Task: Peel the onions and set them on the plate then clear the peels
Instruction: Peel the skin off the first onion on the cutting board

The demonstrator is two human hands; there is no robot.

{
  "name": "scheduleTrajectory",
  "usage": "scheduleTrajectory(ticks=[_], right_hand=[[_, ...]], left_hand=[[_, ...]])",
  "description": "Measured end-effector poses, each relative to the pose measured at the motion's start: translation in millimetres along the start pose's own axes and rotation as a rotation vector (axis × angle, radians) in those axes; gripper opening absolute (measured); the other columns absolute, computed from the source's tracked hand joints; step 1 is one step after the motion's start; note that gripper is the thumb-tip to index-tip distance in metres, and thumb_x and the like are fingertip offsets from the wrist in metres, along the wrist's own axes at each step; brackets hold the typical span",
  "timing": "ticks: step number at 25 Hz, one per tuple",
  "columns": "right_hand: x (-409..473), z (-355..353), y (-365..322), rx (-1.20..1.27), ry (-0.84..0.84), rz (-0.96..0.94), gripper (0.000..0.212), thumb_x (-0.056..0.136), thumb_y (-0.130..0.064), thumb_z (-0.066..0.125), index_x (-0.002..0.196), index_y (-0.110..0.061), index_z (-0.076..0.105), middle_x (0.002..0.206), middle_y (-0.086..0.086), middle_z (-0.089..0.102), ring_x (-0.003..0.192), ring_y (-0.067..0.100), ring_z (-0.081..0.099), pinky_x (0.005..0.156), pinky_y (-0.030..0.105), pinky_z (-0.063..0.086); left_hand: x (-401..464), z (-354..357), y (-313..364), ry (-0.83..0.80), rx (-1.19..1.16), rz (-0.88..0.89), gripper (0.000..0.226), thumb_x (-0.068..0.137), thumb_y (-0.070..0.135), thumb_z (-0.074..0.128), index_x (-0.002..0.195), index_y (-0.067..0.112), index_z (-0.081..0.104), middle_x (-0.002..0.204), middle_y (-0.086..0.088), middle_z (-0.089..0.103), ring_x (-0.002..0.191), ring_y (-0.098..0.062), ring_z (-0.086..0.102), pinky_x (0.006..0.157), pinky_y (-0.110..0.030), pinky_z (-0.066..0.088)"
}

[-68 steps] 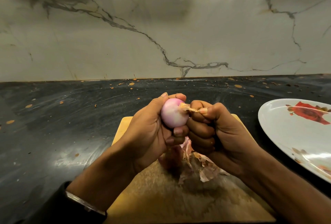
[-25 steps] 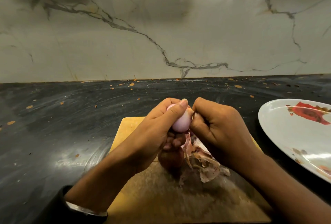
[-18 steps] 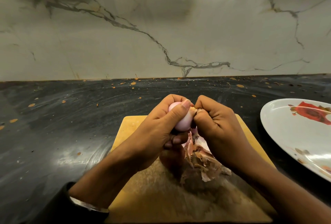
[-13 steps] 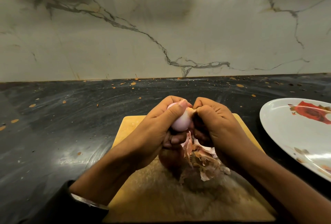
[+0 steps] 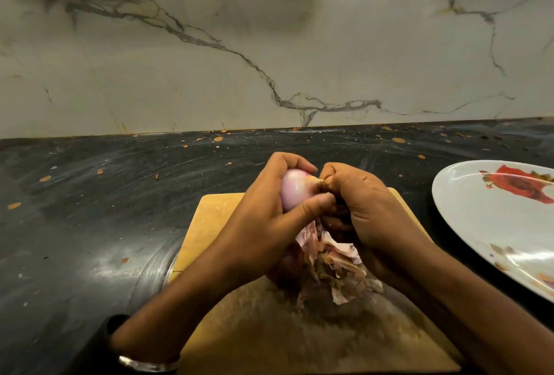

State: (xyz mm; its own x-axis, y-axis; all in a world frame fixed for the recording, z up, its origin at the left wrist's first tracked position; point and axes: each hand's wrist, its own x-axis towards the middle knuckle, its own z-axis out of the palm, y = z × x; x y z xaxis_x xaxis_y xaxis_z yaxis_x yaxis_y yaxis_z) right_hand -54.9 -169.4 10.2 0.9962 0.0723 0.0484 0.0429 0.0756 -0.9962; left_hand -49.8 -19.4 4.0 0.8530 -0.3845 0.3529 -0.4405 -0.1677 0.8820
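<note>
Two bare hands work over a pale wooden cutting board [image 5: 209, 218] on a dark speckled table [image 5: 90, 209]. The left hand [image 5: 263, 224] curls round a small, round, pinkish-white peeled onion [image 5: 292, 191], thumb across its front. The right hand's [image 5: 368, 212] fingers [image 5: 332, 176] pinch a papery scrap at the onion's tip, just beside the left fingertips. Peeling looks nearly finished; next, likely tear that scrap free. Loose pink-brown peels [image 5: 335, 266] lie below the fingers. An oval white plate with red flowers [image 5: 479, 224] waits, well right of them.
</note>
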Motion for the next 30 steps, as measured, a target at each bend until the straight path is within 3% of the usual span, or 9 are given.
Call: scheduleTrajectory(ticks=[3,7,13,16,19,24,27,29,30], right_hand=[[-1,3,1,0.032,-0.01,0.01,0.033,0.096,-0.009,0.037,0.064,-0.015,0.045,0.047,-0.003,0.037,0.041,0.009,0.031,0.039,0.021,0.024],[-3,1,0,0.111,-0.05,0.025,0.034,0.096,-0.009,0.035,0.063,-0.016,0.04,0.051,-0.001,0.031,0.043,0.011,0.024,0.04,0.022,0.019],[-4,2,-4,0.173,-0.106,0.001,0.027,0.089,-0.015,0.042,0.063,-0.018,0.039,0.052,-0.001,0.031,0.045,0.011,0.022,0.043,0.025,0.014],[-6,-1,-7,0.24,-0.126,-0.053,0.036,0.097,-0.007,0.033,0.062,-0.018,0.039,0.053,-0.002,0.031,0.043,0.01,0.023,0.041,0.022,0.018],[-8,-7,-8,0.081,-0.07,-0.137,0.048,0.102,-0.011,0.032,0.056,-0.022,0.041,0.053,-0.003,0.033,0.046,0.011,0.025,0.042,0.023,0.024],[-1,-22,-2,-0.458,-0.034,-0.444,0.054,0.1,-0.03,0.057,0.052,-0.011,0.042,0.048,-0.001,0.036,0.047,0.01,0.033,0.05,0.02,0.037],[-1,-24,2,-0.712,-0.075,-0.48,0.029,0.082,-0.028,0.067,0.058,-0.021,0.051,0.052,-0.005,0.049,0.05,0.005,0.042,0.049,0.027,0.038],[-4,-21,2,-0.801,-0.113,-0.466,0.009,0.077,-0.034,0.067,0.074,-0.03,0.059,0.065,-0.008,0.061,0.058,0.008,0.054,0.051,0.026,0.044],[-4,-20,3,-0.79,-0.092,-0.49,0.01,0.079,-0.036,0.07,0.083,-0.031,0.062,0.071,-0.009,0.063,0.062,0.008,0.057,0.052,0.021,0.043]], left_hand=[[0,0,3,-0.003,-0.213,-0.087,0.041,0.079,0.029,0.065,0.117,0.02,0.05,0.086,0.017,0.067,0.075,-0.007,0.067,0.061,-0.019,0.055],[2,-5,2,-0.018,-0.371,-0.187,0.039,0.079,0.031,0.066,0.115,0.021,0.054,0.081,-0.003,0.062,0.072,-0.027,0.052,0.056,-0.025,0.048],[6,-8,4,-0.037,-0.712,-0.265,0.032,0.089,0.032,0.056,0.107,0.006,0.058,0.087,-0.014,0.057,0.057,-0.013,0.051,0.044,-0.02,0.039],[9,-10,4,-0.022,-0.827,-0.286,0.032,0.089,0.036,0.055,0.095,0.006,0.065,0.095,-0.018,0.05,0.056,-0.014,0.049,0.043,-0.021,0.037],[10,-10,3,0.029,-0.83,-0.345,0.041,0.083,0.042,0.059,0.098,0.005,0.064,0.092,-0.017,0.057,0.058,-0.015,0.054,0.044,-0.022,0.045],[14,-19,-7,0.069,-0.728,-0.401,0.066,0.085,0.062,0.049,0.102,0.002,0.07,0.083,-0.012,0.058,0.064,-0.015,0.044,0.05,-0.022,0.033],[15,-17,-7,0.07,-0.746,-0.402,0.06,0.083,0.064,0.046,0.081,0.016,0.08,0.098,-0.016,0.054,0.065,-0.016,0.041,0.052,-0.023,0.03],[14,-17,-5,0.062,-0.769,-0.402,0.059,0.083,0.064,0.045,0.079,0.017,0.08,0.093,-0.015,0.053,0.064,-0.015,0.04,0.049,-0.021,0.032],[14,-16,-5,0.061,-0.781,-0.398,0.059,0.084,0.063,0.045,0.083,0.015,0.079,0.089,-0.013,0.053,0.062,-0.014,0.041,0.047,-0.02,0.033]])
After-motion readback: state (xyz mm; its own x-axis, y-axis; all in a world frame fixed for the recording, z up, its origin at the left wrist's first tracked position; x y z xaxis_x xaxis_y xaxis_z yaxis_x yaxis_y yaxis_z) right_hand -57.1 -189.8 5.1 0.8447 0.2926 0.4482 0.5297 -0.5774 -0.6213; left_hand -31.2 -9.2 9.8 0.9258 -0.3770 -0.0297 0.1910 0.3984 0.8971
